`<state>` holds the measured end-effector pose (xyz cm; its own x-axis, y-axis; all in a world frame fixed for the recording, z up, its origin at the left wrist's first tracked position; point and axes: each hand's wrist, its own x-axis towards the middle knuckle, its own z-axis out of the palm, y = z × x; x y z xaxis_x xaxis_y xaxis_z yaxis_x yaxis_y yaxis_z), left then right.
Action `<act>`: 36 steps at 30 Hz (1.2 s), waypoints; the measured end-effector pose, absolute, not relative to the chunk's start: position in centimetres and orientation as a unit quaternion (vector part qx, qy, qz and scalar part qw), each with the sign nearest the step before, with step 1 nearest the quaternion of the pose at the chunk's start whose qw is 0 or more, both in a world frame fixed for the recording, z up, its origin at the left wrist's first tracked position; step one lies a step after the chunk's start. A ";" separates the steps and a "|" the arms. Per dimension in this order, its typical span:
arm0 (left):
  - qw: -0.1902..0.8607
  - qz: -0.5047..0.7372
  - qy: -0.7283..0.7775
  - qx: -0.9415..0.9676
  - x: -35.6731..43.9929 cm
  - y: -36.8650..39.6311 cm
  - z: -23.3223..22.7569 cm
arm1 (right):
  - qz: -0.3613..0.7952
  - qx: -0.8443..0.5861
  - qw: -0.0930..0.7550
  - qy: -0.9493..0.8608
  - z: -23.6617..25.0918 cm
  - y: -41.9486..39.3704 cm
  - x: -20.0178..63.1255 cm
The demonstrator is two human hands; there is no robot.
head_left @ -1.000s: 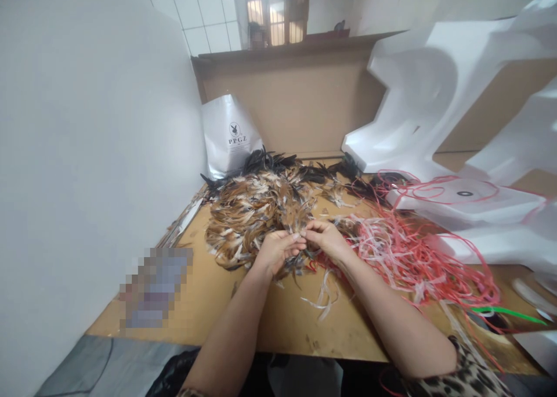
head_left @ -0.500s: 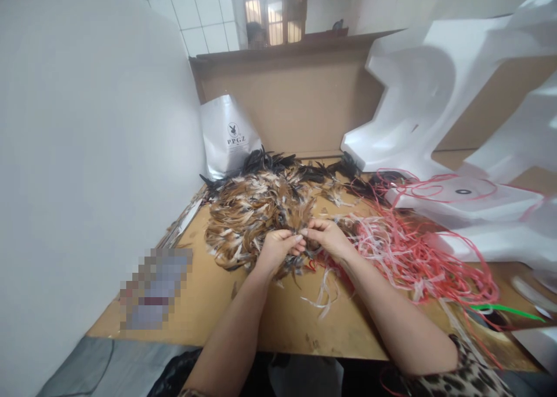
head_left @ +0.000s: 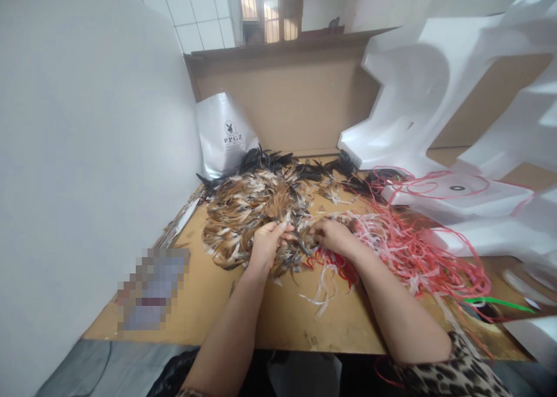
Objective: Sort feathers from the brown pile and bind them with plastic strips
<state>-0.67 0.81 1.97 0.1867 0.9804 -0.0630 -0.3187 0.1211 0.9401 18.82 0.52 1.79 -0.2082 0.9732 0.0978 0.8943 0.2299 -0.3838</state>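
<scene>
Two bare hands dig into a big pile of brown, white and black feathers (head_left: pixel 256 208) on the brown cardboard table (head_left: pixel 270 321). The left hand (head_left: pixel 265 243) pinches a small bunch — the right hand (head_left: pixel 333 236) curls its fingers closed on some too. Tangled pink and red plastic strings (head_left: pixel 413 252) lie at three o'clock from the hands.

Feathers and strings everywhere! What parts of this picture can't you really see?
- Head view: the fingertips of the left hand and right hand are buried in the feather pile, so what they pinch is unclear.
- The pixelated patch on the table hides whatever lies there.
- The white foam pieces are cut off by the right edge.
- The small print on the white bag is too small to read fully.
</scene>
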 end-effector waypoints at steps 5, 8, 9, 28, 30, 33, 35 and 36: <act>0.644 0.501 0.379 0.436 -0.7 0.8 1.9 | 0.017 -0.583 0.058 -0.810 2.0 0.3 18.4; 0.645 0.502 0.380 0.433 -0.8 0.9 1.9 | -0.006 -0.596 0.028 -0.802 1.8 0.3 18.3; 0.644 0.503 0.382 0.431 -0.8 0.9 1.9 | -0.009 -0.608 0.021 -0.794 1.8 0.4 18.3; 0.667 0.446 0.382 0.459 0.1 0.1 1.6 | 0.531 -0.472 0.519 -0.475 3.2 -0.7 14.7; 0.673 0.438 0.383 0.458 0.2 0.1 1.7 | 0.520 -0.476 0.528 -0.473 3.2 -0.9 14.0; 0.683 0.435 0.379 0.448 0.2 0.0 1.8 | 0.487 -0.499 0.534 -0.479 3.2 -1.1 13.5; 0.688 0.436 0.374 0.444 0.2 0.0 1.8 | 0.465 -0.511 0.537 -0.483 3.2 -1.2 13.3; 0.689 0.437 0.373 0.442 0.2 0.0 1.9 | 0.457 -0.514 0.540 -0.485 3.2 -1.2 13.2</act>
